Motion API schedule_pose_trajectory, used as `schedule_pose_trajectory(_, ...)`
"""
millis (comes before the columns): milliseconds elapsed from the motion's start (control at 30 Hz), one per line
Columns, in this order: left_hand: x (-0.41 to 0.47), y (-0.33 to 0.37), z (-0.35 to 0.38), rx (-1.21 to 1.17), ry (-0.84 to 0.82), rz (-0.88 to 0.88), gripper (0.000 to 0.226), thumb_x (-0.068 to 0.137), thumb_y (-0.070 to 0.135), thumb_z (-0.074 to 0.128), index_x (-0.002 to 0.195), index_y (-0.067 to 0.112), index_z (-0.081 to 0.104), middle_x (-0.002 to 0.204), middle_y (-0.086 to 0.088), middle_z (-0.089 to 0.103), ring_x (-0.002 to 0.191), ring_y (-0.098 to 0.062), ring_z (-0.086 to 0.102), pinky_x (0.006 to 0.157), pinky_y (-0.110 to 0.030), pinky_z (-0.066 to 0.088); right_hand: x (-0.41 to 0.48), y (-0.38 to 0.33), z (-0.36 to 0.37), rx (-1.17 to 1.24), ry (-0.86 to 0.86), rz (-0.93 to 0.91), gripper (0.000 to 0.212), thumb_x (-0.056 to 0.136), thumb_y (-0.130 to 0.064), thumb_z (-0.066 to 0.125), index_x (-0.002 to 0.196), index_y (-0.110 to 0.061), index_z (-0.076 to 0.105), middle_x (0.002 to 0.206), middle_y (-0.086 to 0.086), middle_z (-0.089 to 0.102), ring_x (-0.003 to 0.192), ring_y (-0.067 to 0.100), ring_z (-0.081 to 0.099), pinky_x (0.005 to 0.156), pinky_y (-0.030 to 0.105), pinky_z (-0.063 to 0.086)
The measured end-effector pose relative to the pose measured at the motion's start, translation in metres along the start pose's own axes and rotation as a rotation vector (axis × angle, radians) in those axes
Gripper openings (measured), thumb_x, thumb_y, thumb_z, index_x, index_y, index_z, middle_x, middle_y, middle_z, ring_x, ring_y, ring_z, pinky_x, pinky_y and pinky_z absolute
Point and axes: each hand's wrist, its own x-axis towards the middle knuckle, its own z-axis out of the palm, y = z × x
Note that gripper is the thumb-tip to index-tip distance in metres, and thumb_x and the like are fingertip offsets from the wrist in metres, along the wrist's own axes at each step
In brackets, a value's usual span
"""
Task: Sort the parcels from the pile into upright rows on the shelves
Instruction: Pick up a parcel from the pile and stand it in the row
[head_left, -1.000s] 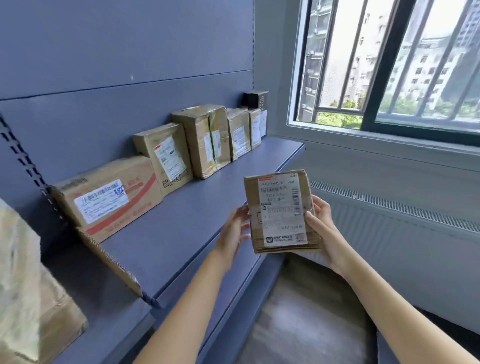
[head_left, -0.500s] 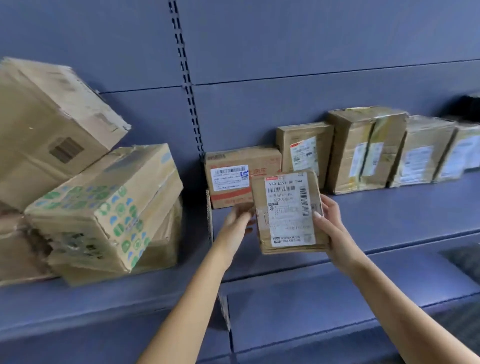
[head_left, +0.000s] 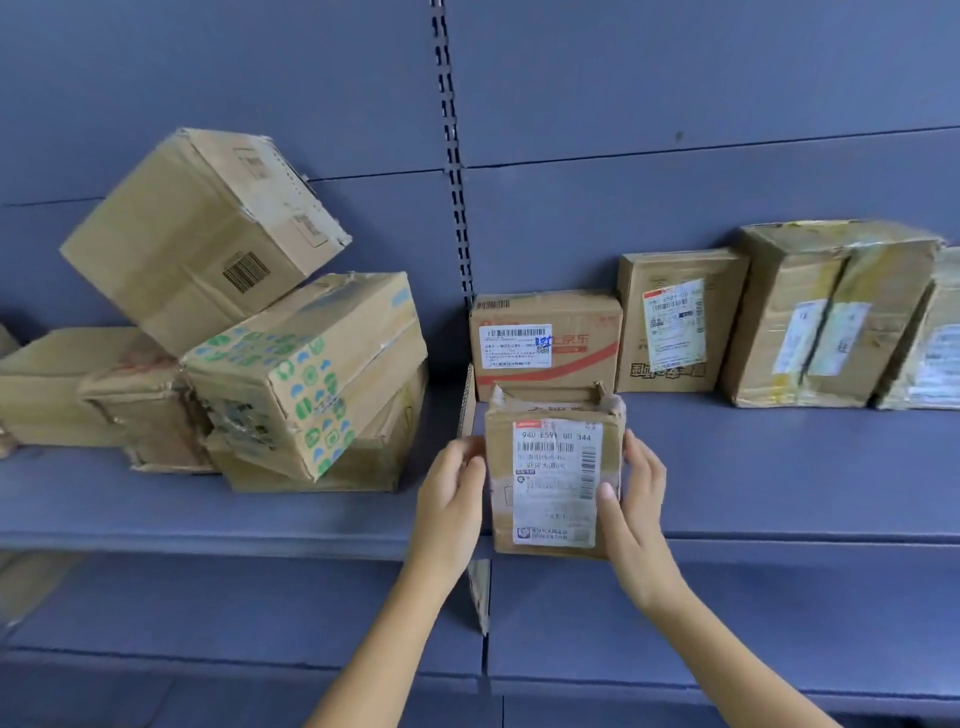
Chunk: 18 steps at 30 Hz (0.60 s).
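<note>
Holding a small parcel (head_left: 553, 483) upright between both hands, the person faces the shelf (head_left: 779, 467) in the head view, the only one given. The right hand (head_left: 636, 509) pinches the parcel's right edge, thumb on the label (head_left: 558, 452) and fingers behind. The left hand (head_left: 452, 499) cups the left edge, fingers curled against it. The parcel hangs at the shelf's front lip, label toward the camera, just in front of the red-striped box (head_left: 545, 340) that ends the row (head_left: 753, 322) on its left. Whether its bottom touches the shelf I cannot tell. The pile (head_left: 249, 338) lies to the left, beyond a cardboard divider (head_left: 467, 400), with several boxes tumbled on one another.

The step in hand looks like setting this parcel into the row. Boxes fill the back from the red-striped box rightward and the divider closes the left, so a spot in front seems likely. To do it well, bring the bottom edge down flat first, label facing out, square with the boxes behind. The parcel looks shallow and its top flaps are torn, so it may tip. Release one hand at a time once it stands, or lean it back on the red-striped box.
</note>
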Motion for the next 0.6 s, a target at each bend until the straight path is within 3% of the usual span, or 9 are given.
schedule_pose_trajectory(67, -0.004, 0.001, 0.007, 0.0, -0.02, 0.015, 0.022, 0.098, 0.033, 0.04, 0.099, 0.02, 0.058, 0.105, -0.002, 0.063, 0.1, -0.011, 0.058, 0.091, -0.035, 0.046, -0.008, 0.0, 0.011, -0.107, 0.06, -0.054, 0.063, 0.093, -0.066, 0.01, 0.148, -0.041, -0.004, 0.144, -0.017, 0.017, 0.137, -0.001, 0.007, 0.113, 0.014, 0.003)
schedule_pose_trajectory(133, -0.005, 0.0, 0.011, -0.012, 0.005, 0.03, 0.044, 0.089, 0.05, 0.036, 0.098, 0.012, 0.054, 0.102, -0.006, 0.062, 0.098, -0.015, 0.057, 0.093, -0.042, 0.045, -0.006, 0.004, 0.02, -0.146, 0.096, -0.035, 0.057, 0.096, -0.059, 0.008, 0.147, -0.04, -0.008, 0.13, -0.019, 0.02, 0.126, -0.003, 0.014, 0.109, 0.011, 0.005)
schedule_pose_trajectory(200, -0.003, 0.0, 0.014, -0.066, 0.009, 0.035, 0.042, 0.088, 0.049, 0.035, 0.119, 0.024, 0.048, 0.119, 0.009, 0.06, 0.111, -0.001, 0.054, 0.1, -0.028, 0.042, 0.0, 0.004, 0.024, -0.064, 0.054, 0.045, 0.056, 0.096, -0.052, 0.013, 0.147, -0.042, -0.007, 0.125, -0.017, 0.021, 0.121, -0.004, 0.019, 0.106, 0.008, 0.009)
schedule_pose_trajectory(267, 0.001, 0.004, 0.015, -0.087, -0.009, 0.051, 0.057, 0.091, 0.044, 0.034, 0.145, 0.038, 0.017, 0.14, 0.02, 0.041, 0.122, 0.008, 0.044, 0.096, -0.011, 0.034, 0.008, 0.005, 0.023, -0.017, -0.011, 0.111, 0.054, 0.1, -0.047, 0.019, 0.15, -0.042, -0.001, 0.127, -0.013, 0.022, 0.122, 0.002, 0.028, 0.105, 0.013, 0.019)
schedule_pose_trajectory(367, 0.011, 0.009, 0.011, 0.039, -0.032, 0.119, 0.054, 0.088, 0.054, 0.031, 0.134, 0.065, 0.004, 0.137, 0.045, 0.023, 0.116, 0.024, 0.033, 0.086, 0.002, 0.027, 0.024, 0.006, 0.023, -0.048, -0.019, 0.128, 0.051, 0.103, -0.035, 0.025, 0.153, -0.036, 0.013, 0.133, -0.004, 0.03, 0.119, -0.006, 0.032, 0.097, 0.02, 0.029)
schedule_pose_trajectory(400, 0.016, 0.011, 0.009, 0.093, -0.043, 0.143, 0.049, 0.089, 0.055, 0.029, 0.132, 0.069, 0.01, 0.134, 0.048, 0.025, 0.115, 0.023, 0.035, 0.089, -0.002, 0.028, 0.031, 0.006, 0.023, -0.056, -0.015, 0.129, 0.05, 0.103, -0.034, 0.026, 0.152, -0.036, 0.017, 0.133, -0.003, 0.032, 0.116, -0.014, 0.03, 0.095, 0.021, 0.03)
schedule_pose_trajectory(467, 0.027, 0.014, 0.004, 0.174, -0.046, 0.139, 0.042, 0.094, 0.048, 0.027, 0.134, 0.06, 0.023, 0.131, 0.032, 0.045, 0.11, 0.007, 0.047, 0.092, -0.021, 0.037, 0.043, 0.008, 0.024, -0.072, -0.014, 0.142, 0.049, 0.103, -0.033, 0.026, 0.151, -0.036, 0.021, 0.133, -0.002, 0.035, 0.112, -0.022, 0.031, 0.091, 0.023, 0.033)
schedule_pose_trajectory(533, 0.04, 0.017, 0.0, 0.267, -0.028, 0.141, 0.037, 0.101, 0.039, 0.027, 0.137, 0.047, 0.031, 0.107, 0.017, 0.059, 0.092, -0.008, 0.056, 0.08, -0.031, 0.043, 0.054, 0.01, 0.025, -0.103, -0.025, 0.156, 0.048, 0.103, -0.032, 0.028, 0.151, -0.034, 0.023, 0.134, -0.001, 0.036, 0.104, -0.026, 0.034, 0.086, 0.024, 0.034)
schedule_pose_trajectory(600, 0.057, 0.016, -0.002, 0.379, -0.023, 0.153, 0.038, 0.103, 0.031, 0.028, 0.138, 0.042, 0.033, 0.07, 0.011, 0.055, 0.061, -0.012, 0.054, 0.056, -0.03, 0.038, 0.067, 0.01, 0.028, -0.131, -0.033, 0.16, 0.049, 0.104, -0.03, 0.03, 0.151, -0.034, 0.022, 0.133, -0.001, 0.036, 0.096, -0.018, 0.039, 0.084, 0.025, 0.035)
